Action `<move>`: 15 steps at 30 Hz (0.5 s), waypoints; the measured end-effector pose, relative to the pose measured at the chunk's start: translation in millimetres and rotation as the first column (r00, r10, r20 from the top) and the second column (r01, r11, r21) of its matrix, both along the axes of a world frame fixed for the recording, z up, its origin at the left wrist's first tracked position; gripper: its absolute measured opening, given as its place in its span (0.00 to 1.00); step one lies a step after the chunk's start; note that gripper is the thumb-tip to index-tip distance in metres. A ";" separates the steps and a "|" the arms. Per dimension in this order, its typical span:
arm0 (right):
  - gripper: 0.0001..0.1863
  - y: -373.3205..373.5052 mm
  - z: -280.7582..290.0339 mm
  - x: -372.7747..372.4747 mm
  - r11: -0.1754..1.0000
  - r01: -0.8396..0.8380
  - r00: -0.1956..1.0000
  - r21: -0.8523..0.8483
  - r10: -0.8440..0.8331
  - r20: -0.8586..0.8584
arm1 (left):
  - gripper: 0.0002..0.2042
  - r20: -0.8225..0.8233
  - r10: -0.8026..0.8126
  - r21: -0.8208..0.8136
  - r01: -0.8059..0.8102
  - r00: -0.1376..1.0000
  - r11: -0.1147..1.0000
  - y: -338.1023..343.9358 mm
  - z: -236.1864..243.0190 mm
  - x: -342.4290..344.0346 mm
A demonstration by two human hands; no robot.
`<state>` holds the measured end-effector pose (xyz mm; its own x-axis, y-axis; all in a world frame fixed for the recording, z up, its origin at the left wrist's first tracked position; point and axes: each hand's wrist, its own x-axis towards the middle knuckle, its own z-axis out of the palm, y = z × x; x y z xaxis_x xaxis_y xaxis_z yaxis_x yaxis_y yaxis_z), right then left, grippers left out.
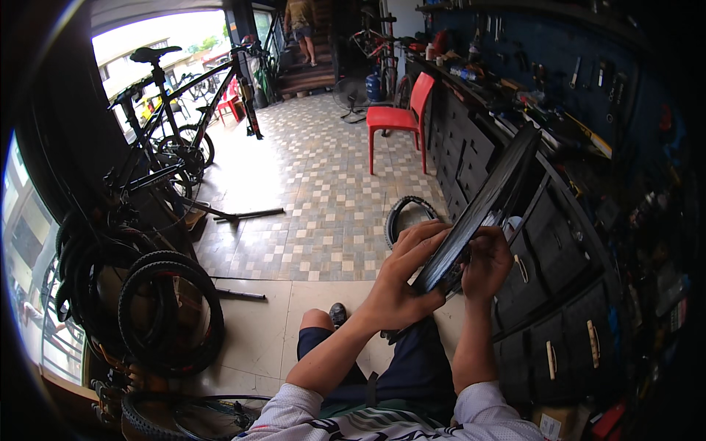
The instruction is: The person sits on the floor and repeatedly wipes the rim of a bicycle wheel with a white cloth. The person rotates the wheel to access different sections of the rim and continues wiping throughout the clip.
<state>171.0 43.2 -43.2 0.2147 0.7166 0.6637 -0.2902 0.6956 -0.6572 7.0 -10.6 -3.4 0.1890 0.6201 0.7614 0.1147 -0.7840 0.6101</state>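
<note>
A black bicycle wheel rim [471,213] stands tilted in front of me, seen nearly edge-on, with no tyre on its outer face. Some spokes show on its right side. My left hand [401,283] grips its lower end, fingers over the far side and thumb underneath. My right hand [487,261] is closed at the rim's right side, its fingers curled in a pinch. What those fingertips hold is hidden. On the floor beyond my hands lies a knobby bicycle tyre [392,219], partly covered by my left hand.
Dark drawers [548,294] with light handles run along my right, under a tool-strewn bench [507,121]. A red chair [397,114] stands ahead. To the left are several tyres [213,323] and a bicycle frame on a stand [180,92]. A person [301,29] is on the far stairs.
</note>
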 end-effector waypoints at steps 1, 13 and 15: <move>0.13 -0.2 -5.7 5.9 0.999 -0.046 0.999 -0.009 0.046 0.008 | 0.36 0.000 -0.014 0.014 0.014 1.000 1.000 1.9 -0.1 0.3; 0.29 -9.9 -11.9 -0.5 0.977 0.061 0.967 0.205 -0.109 0.231 | 0.39 0.037 -0.105 -0.130 0.109 0.994 0.986 -3.0 -5.8 -2.6; 0.26 -1.2 -21.7 12.0 0.965 0.100 0.928 0.244 -0.179 0.326 | 0.39 0.003 -0.098 -0.096 0.098 0.995 0.991 -2.5 -4.0 -1.7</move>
